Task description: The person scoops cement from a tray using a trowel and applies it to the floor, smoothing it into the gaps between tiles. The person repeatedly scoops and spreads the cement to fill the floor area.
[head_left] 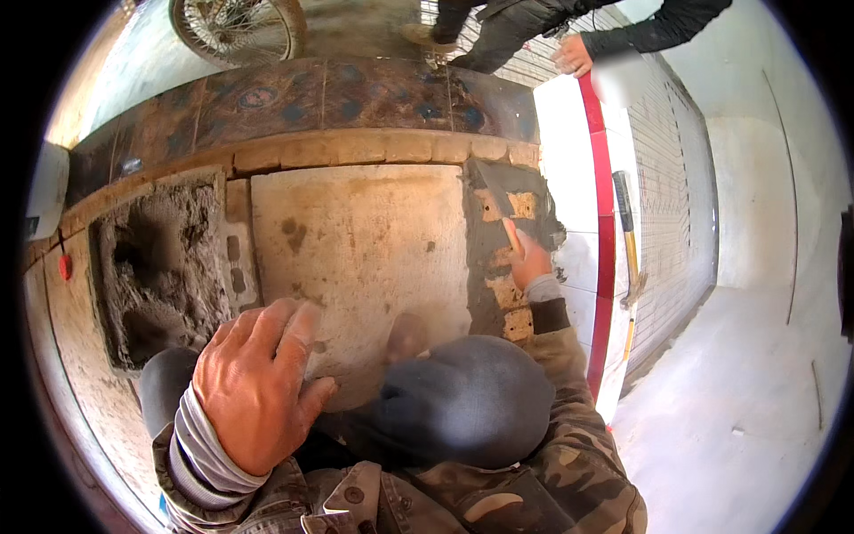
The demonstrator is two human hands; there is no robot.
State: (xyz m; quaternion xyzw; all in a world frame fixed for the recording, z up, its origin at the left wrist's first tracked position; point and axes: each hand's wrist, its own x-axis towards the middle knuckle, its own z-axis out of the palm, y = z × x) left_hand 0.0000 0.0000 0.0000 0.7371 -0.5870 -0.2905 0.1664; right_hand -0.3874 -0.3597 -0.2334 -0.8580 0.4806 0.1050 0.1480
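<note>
My right hand (532,260) is closed round the wooden handle of a trowel (492,185). The trowel's grey blade lies over a strip of wet mortar (485,254) along the right side of a pale slab (365,240). Bare patches of tan brick (516,325) show through the mortar under and below my right hand. My left hand (253,387) is held low with its fingers stretched out and nothing in it, near the slab's lower left side. A square tray of grey mortar (160,267), with hollows dug in it, sits left of the slab.
A hammer (628,227) rests on the white tiled ledge (578,258) with a red stripe at the right. Beyond the dark patterned tiles (258,102) stand a spoked wheel (236,27) and another person, whose hand (572,56) touches the ledge's far end.
</note>
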